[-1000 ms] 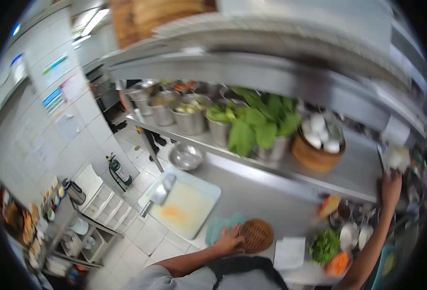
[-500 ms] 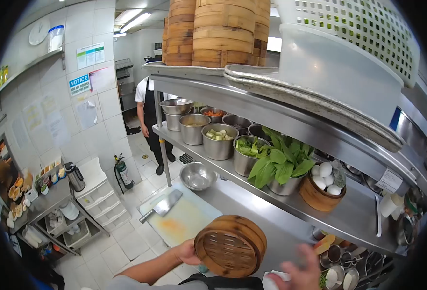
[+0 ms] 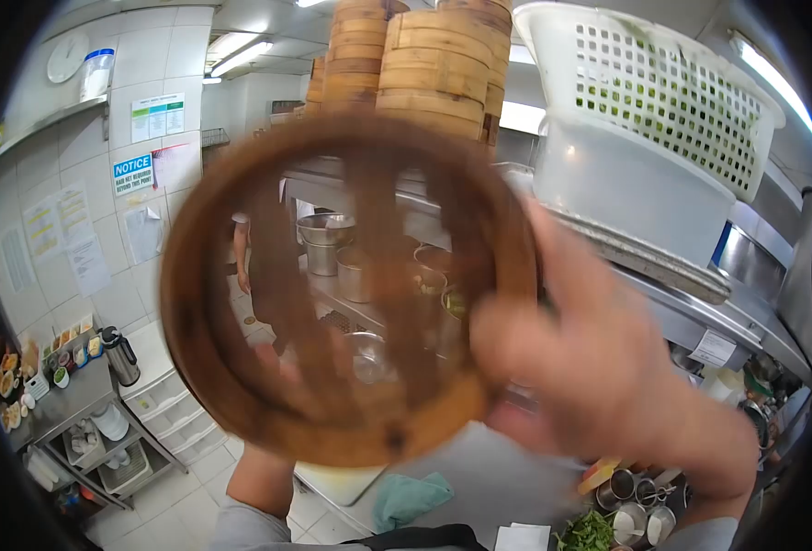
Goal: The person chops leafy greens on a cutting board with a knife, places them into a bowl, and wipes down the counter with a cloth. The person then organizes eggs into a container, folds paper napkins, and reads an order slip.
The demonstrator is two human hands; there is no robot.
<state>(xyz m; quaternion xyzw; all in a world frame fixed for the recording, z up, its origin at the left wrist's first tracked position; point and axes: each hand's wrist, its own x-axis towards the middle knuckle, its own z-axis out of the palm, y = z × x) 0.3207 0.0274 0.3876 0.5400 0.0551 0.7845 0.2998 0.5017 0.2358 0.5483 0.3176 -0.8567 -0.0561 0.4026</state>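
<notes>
A round bamboo steamer basket is raised close in front of my view, its slatted base facing me and blurred by motion. My right hand grips the right side of its rim. Behind the slats, smeared patches of my left hand show through the gaps. Its fingers are too hidden to tell whether they hold the basket, and its forearm comes up from below. Through other gaps I see a steel bowl and metal food pots. Below the basket, a corner of the cutting board shows beside a green cloth.
Stacked bamboo steamers stand on the upper shelf, left of a white perforated basket set in a translucent tub. Lower right are leafy greens and utensils. A person stands beyond the shelf, mostly hidden by the steamer basket.
The steamer basket has risen from over the counter to close before my view. My right hand, empty before, has taken hold of its rim. My left hand has gone behind it.
</notes>
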